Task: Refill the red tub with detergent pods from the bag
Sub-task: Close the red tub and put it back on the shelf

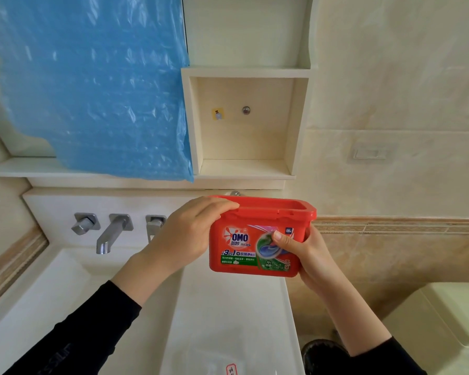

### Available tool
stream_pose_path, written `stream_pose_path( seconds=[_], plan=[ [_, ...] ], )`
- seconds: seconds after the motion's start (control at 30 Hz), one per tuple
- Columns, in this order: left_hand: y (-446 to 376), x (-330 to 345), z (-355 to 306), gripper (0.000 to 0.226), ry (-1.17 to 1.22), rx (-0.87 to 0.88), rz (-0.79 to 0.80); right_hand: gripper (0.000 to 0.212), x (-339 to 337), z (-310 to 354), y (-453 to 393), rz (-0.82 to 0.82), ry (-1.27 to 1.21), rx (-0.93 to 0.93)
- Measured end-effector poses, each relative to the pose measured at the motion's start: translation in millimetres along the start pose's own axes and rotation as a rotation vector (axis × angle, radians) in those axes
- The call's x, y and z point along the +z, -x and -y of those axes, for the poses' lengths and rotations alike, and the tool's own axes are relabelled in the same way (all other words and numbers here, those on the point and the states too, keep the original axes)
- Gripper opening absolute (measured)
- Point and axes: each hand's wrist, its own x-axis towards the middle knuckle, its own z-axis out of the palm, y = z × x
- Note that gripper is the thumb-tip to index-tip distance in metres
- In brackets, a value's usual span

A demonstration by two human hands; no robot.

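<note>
I hold the red tub (244,253) in the air over the right part of the white counter (228,315), label facing me, its lid closed. My left hand (190,231) grips the tub's left side, fingers lying over the lid's front edge. My right hand (301,255) clasps the right end, thumb pressed on the label. At the bottom edge of the view a clear plastic bag (228,366) with a red-and-white label lies on the counter, only partly in view. No pods can be made out.
A basin (73,290) with a wall-mounted chrome tap (111,234) lies to the left. Behind the tub is an open wall niche (244,125), with blue plastic sheeting (92,85) covering the mirror. A toilet cistern (450,320) stands at the lower right.
</note>
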Motion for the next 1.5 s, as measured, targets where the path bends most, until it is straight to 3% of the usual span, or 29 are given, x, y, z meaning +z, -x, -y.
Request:
stream_pose_path(
  seconds=[0.2, 0.37, 0.53, 0.77, 0.87, 0.97, 1.03, 1.13, 1.23, 1.33, 1.4, 1.5],
  plan=[
    [-7, -6, -7, 0.041, -0.08, 0.007, 0.116, 0.079, 2, 1, -3, 0.001, 0.004, -0.008],
    [-30, 0, -20, 0.039, -0.265, 0.153, 0.12, 0.054, 11, 2, -6, 0.011, 0.016, -0.014],
    [-37, 9, -31, 0.058, -0.301, 0.183, 0.204, 0.046, 12, 2, -7, -0.014, 0.027, -0.012],
    [-39, 16, -34, 0.041, -0.25, 0.166, 0.163, 0.05, 12, -3, -6, -0.015, -0.011, -0.021],
    [-40, 16, -28, 0.053, -0.219, 0.136, 0.19, 0.05, 15, -7, -6, -0.028, -0.032, -0.01],
    [-39, 12, -22, 0.042, -0.189, 0.103, 0.156, 0.051, 12, -5, -8, -0.041, -0.006, -0.023],
    [-33, 8, -12, 0.04, -0.193, 0.041, 0.116, 0.053, 8, -3, -9, -0.045, -0.008, -0.037],
    [-18, 6, 5, 0.058, -0.114, -0.173, 0.096, 0.046, -1, 3, -10, -0.031, -0.003, -0.053],
    [-6, 9, 12, 0.074, 0.24, -0.517, 0.104, 0.05, -7, 10, -14, -0.016, -0.013, -0.072],
    [-3, 12, 16, 0.07, 0.682, -0.756, 0.15, 0.057, -6, 18, -21, 0.007, -0.007, -0.097],
    [-4, 13, 15, 0.063, 0.83, -0.815, 0.173, 0.053, -4, 22, -26, 0.026, 0.022, -0.116],
    [-13, 13, 17, 0.051, 0.868, -0.804, 0.106, 0.046, -2, 30, -38, 0.039, 0.084, -0.159]
  ],
)
